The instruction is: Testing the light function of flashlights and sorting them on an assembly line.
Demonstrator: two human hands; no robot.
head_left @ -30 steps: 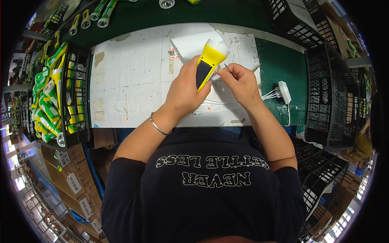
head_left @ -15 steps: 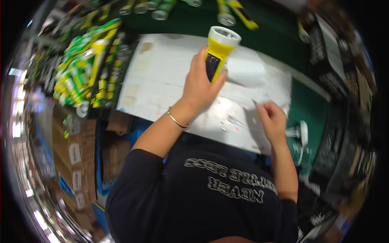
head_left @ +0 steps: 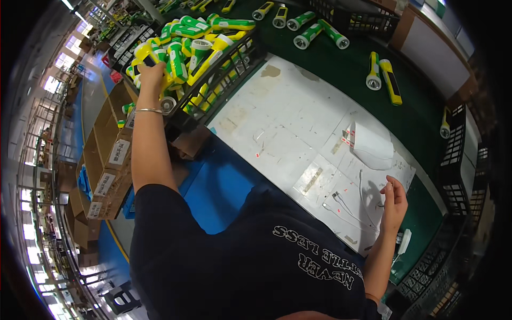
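In the head view, our left hand (head_left: 151, 74) was stretched far out to the left, over a black crate (head_left: 213, 101) heaped with green and yellow flashlights (head_left: 198, 50). Its fingers were curled around a yellow flashlight (head_left: 145, 53) lying at the near edge of that heap; how firmly they closed on it we could not tell, since the back of the hand hid the fingertips. A thin metal bangle (head_left: 149, 110) sat on that wrist.

Our right hand (head_left: 395, 200) hung low on the right, over the scuffed white work mat (head_left: 288, 128), fingers loosely spread and holding nothing. Just beside it a thin white cable (head_left: 346, 205) ran across the mat, and a white charger plug (head_left: 404, 241) lay near the wrist on the green table top (head_left: 346, 58). A curved white sheet (head_left: 373, 145) rested on the mat above that hand.

Farther back on the green surface, well apart from both hands, lay loose flashlights, among them a yellow pair (head_left: 383, 74) side by side. Cardboard boxes (head_left: 106, 160) stood on the floor below the crate.
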